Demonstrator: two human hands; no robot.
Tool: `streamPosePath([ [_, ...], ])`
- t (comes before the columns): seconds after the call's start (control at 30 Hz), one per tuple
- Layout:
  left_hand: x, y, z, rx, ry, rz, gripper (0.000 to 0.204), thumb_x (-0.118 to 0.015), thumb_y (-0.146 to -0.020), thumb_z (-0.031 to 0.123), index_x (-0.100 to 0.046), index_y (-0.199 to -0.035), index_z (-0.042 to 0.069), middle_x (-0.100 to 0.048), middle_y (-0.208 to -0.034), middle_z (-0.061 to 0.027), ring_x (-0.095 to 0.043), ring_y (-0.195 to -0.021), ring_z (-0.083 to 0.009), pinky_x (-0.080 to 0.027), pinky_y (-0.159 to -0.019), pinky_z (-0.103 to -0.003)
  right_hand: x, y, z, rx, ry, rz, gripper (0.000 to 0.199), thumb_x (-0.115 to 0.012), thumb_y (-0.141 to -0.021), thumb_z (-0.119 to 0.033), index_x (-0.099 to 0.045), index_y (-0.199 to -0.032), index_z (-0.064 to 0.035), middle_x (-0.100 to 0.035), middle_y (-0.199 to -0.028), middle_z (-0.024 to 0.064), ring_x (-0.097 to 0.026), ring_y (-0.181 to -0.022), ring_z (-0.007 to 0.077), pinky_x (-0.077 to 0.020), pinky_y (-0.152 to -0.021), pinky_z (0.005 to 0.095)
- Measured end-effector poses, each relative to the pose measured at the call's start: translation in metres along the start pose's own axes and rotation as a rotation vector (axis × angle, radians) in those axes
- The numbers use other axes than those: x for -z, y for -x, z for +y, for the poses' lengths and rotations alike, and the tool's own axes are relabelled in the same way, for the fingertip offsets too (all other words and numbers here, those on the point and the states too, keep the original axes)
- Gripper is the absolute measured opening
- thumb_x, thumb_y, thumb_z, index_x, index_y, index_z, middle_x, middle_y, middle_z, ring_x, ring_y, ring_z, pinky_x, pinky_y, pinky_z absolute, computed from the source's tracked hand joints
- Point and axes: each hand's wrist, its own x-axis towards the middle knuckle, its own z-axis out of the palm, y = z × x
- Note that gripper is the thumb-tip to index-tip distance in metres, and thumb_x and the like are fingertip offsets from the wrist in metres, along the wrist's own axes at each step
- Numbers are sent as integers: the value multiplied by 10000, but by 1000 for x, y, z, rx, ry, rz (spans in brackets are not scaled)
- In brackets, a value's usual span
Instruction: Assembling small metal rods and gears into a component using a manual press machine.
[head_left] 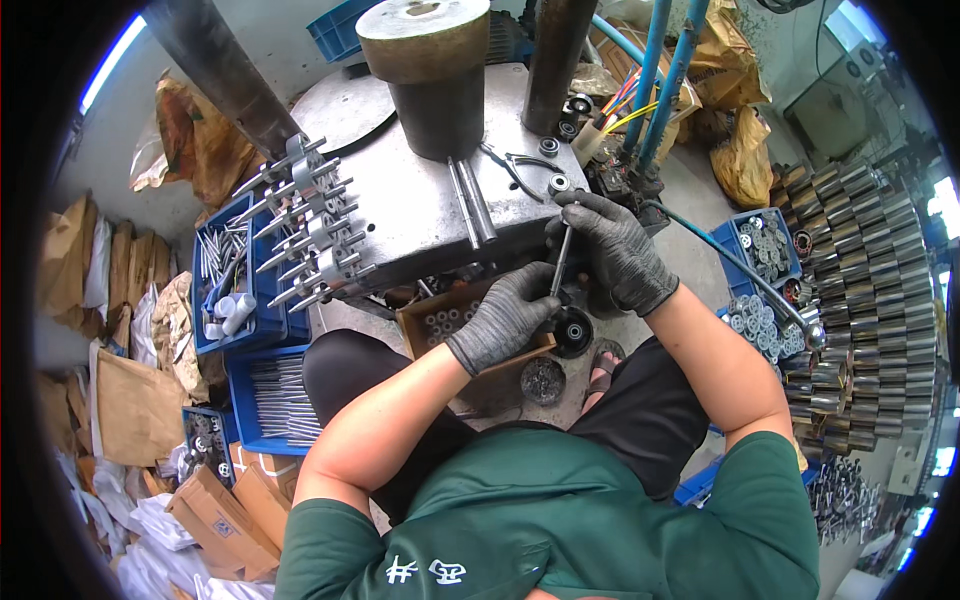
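A slim metal shaft (563,262) slants between my two grey-gloved hands, in front of the press table's edge. My left hand (505,318) pinches its lower end. At the upper end the fingers of my right hand (622,252) are closed around it; part of that grip is hidden. Just beyond my right fingertips a small ring bearing (559,184) sits at the table's edge, with another bearing (549,147) behind it. Dark-handled pliers (520,168) lie spread on the table. Left of them, two metal rods (470,203) lie side by side, jutting past the near edge.
A thick steel press column (436,110) stands on the table (400,215). Shafts with grey rotors (312,225) line its left edge. Below my hands is a box (415,335) of small rings. Blue bins (240,385) stand left; stacked metal cylinders (860,300) stand right.
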Motion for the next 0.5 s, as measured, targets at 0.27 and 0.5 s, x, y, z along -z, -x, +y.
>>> streamPosePath([
  [0.27,-5,3,5,48,162,-29,360,-621,-950,20,-583,-1305,-30,-673,-1130,-89,-629,-1049,-150,-534,-946,-317,-1,15,-5,109,256,15,371,-590,-1045,-351,-659,-1201,-22,-710,-888,79,-690,-806,148,-594,-760,306],
  [0.5,-11,-5,-10,-81,-132,38,379,-652,-902,-5,-608,-1277,-36,-680,-1151,-86,-628,-1073,-177,-498,-983,-331,18,5,24,163,-36,-110,321,-528,-1062,-308,-619,-1201,-33,-730,-975,101,-686,-884,144,-568,-765,285],
])
